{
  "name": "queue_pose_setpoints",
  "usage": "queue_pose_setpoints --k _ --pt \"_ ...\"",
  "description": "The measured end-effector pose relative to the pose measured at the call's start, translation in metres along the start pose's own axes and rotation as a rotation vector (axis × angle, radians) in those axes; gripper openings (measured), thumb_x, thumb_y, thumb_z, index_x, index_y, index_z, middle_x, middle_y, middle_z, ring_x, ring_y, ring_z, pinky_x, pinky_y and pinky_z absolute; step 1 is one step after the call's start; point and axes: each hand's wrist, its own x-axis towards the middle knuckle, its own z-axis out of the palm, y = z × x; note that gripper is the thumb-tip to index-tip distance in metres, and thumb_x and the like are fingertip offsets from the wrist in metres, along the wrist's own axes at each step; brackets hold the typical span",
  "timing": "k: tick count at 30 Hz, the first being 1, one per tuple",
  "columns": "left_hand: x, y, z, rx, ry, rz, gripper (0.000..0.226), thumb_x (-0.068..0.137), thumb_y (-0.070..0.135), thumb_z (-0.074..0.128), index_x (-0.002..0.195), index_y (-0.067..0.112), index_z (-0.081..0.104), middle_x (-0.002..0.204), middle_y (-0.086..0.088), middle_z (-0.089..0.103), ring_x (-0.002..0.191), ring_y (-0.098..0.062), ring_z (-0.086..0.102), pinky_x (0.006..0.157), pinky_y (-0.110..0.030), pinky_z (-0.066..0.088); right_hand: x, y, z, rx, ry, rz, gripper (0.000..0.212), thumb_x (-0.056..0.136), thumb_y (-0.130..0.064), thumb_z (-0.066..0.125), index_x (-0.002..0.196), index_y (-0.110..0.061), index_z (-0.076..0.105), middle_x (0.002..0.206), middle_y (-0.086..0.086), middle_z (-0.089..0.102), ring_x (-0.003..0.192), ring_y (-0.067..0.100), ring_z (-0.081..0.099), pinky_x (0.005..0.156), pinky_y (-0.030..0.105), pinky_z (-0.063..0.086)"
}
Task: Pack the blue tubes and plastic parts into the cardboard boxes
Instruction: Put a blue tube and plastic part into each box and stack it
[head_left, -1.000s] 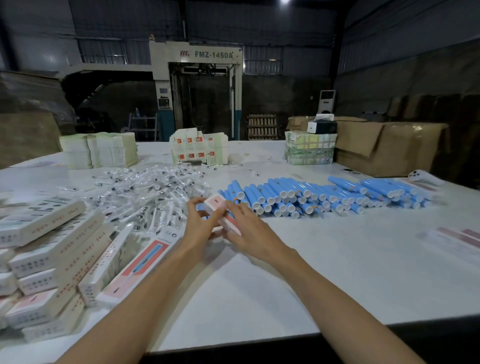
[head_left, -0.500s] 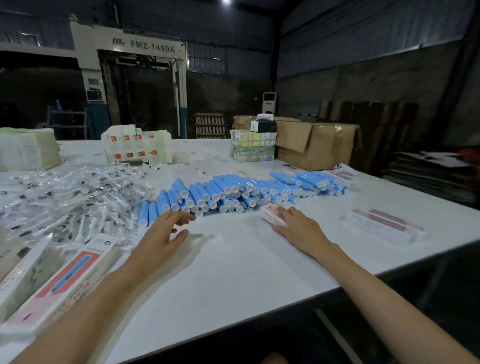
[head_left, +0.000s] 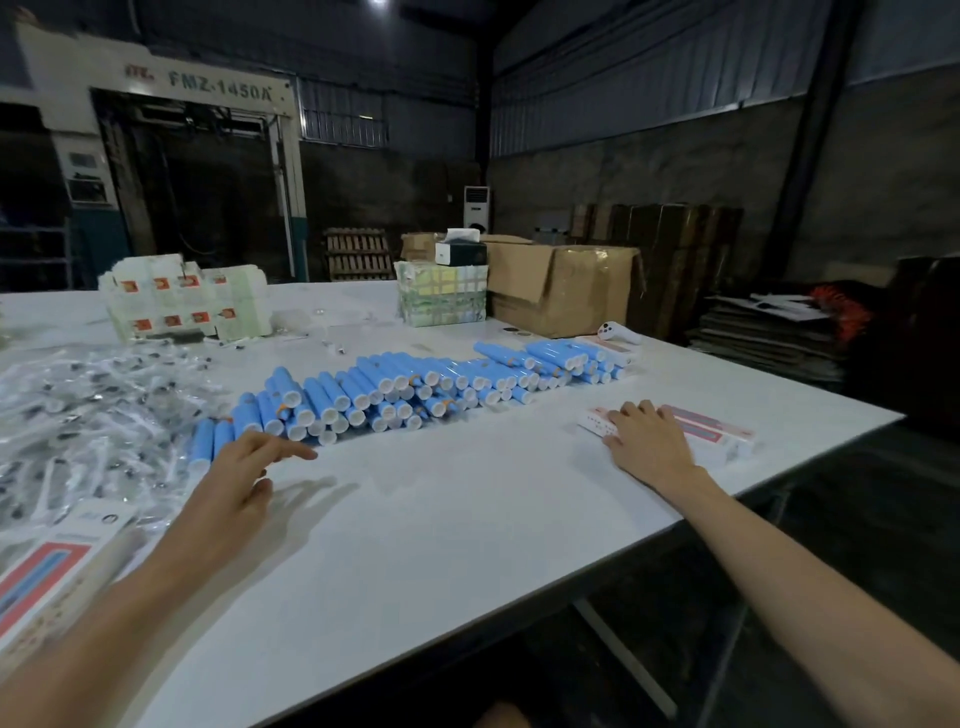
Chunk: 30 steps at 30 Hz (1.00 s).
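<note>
Both hands are out over the worktop (head_left: 467, 530), well apart. The right hand (head_left: 647, 441) lies palm down, fingers spread, on a small white-and-red carton (head_left: 597, 422) at the right, pressing it beside other filled cartons (head_left: 711, 431) near the worktop's right edge; it rests on the carton, not gripping it. The left hand (head_left: 236, 488) hangs open and empty, fingers loosely extended toward the near-left end of the row of blue tubes (head_left: 415, 387), just short of them. Bagged plastic parts (head_left: 88, 415) lie heaped further left, and flat cartons (head_left: 47, 577) sit at the near left. To do this step well, I judge the right hand should square the carton against its neighbours and let go, while the left takes one tube from the loose near end, so the stacked row is not set rolling.
</note>
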Motion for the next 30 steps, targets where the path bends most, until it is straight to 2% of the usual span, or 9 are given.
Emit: queue_pose_setpoints --k 7,13,16,18,21,23,26,30 --pt "0.001 -0.002 0.0 0.064 -0.041 0.004 0.07 0.089 -0.028 0.051 0.115 0.031 0.076 0.123 0.002 0.058 0.12 -0.024 0.048 0.096 -0.041 0.039 -0.003 0.017 0.005 0.025 -0.005 0.055 0.045 0.107 -0.037 0.049 0.15 -0.024 0.049 0.146 0.003 0.056 0.133 0.023 0.05 0.112 0.039 0.039" --pt "0.0 -0.004 0.0 0.053 -0.037 -0.005 0.055 0.098 -0.018 0.055 0.114 0.03 0.078 0.123 0.003 0.058 0.123 -0.023 0.051 0.103 -0.048 0.047 -0.001 -0.014 0.002 0.136 0.104 0.031 0.044 0.107 -0.038 0.048 0.147 -0.019 0.05 0.139 0.007 0.057 0.128 0.025 0.052 0.108 0.039 0.043" --pt "-0.002 -0.004 0.0 0.07 -0.053 -0.028 0.047 0.102 -0.009 0.057 0.113 0.031 0.077 0.122 0.007 0.06 0.121 -0.013 0.055 0.102 -0.046 0.05 0.003 -0.069 -0.015 0.262 0.208 -0.077 0.041 0.106 -0.028 0.051 0.145 -0.015 0.051 0.135 0.008 0.06 0.122 0.026 0.055 0.1 0.039 0.046" --pt "-0.003 -0.003 -0.002 0.085 -0.045 -0.044 0.044 0.104 -0.005 0.057 0.113 0.033 0.076 0.118 0.01 0.062 0.116 -0.005 0.057 0.099 -0.043 0.053 0.004 -0.117 -0.032 0.396 0.274 -0.157 0.033 0.104 -0.021 0.052 0.135 -0.012 0.059 0.125 0.008 0.064 0.116 0.027 0.057 0.093 0.04 0.047" --pt "-0.005 -0.001 -0.003 0.168 0.005 -0.062 0.035 0.106 0.006 0.059 0.109 0.038 0.073 0.107 0.015 0.065 0.106 -0.005 0.062 0.09 -0.041 0.057 -0.001 -0.192 -0.066 0.687 0.31 -0.249 0.023 0.103 -0.017 0.051 0.118 -0.012 0.067 0.11 0.006 0.069 0.104 0.026 0.061 0.081 0.039 0.049" --pt "-0.006 0.002 -0.006 0.261 0.041 -0.108 0.032 0.105 0.01 0.06 0.107 0.04 0.071 0.102 0.018 0.065 0.099 -0.005 0.062 0.081 -0.036 0.055 -0.007 -0.239 -0.087 0.828 0.278 -0.336 0.018 0.102 -0.018 0.05 0.108 -0.012 0.066 0.101 0.003 0.068 0.095 0.024 0.062 0.075 0.038 0.05" --pt "-0.007 0.006 -0.01 0.36 0.074 -0.203 0.03 0.098 0.011 0.064 0.104 0.039 0.07 0.098 0.021 0.062 0.093 -0.007 0.06 0.071 -0.028 0.044 -0.015 -0.299 -0.11 0.962 0.168 -0.423 0.017 0.101 -0.016 0.051 0.099 -0.01 0.066 0.095 0.007 0.068 0.088 0.027 0.063 0.076 0.042 0.053" --pt "-0.007 0.017 -0.02 0.476 0.048 -0.32 0.02 0.094 0.014 0.063 0.108 0.026 0.071 0.107 0.009 0.067 0.102 -0.019 0.064 0.078 -0.039 0.052 -0.023 -0.36 -0.121 1.128 0.021 -0.401 0.017 0.099 -0.012 0.053 0.094 -0.006 0.067 0.091 0.01 0.07 0.085 0.028 0.065 0.075 0.042 0.053"
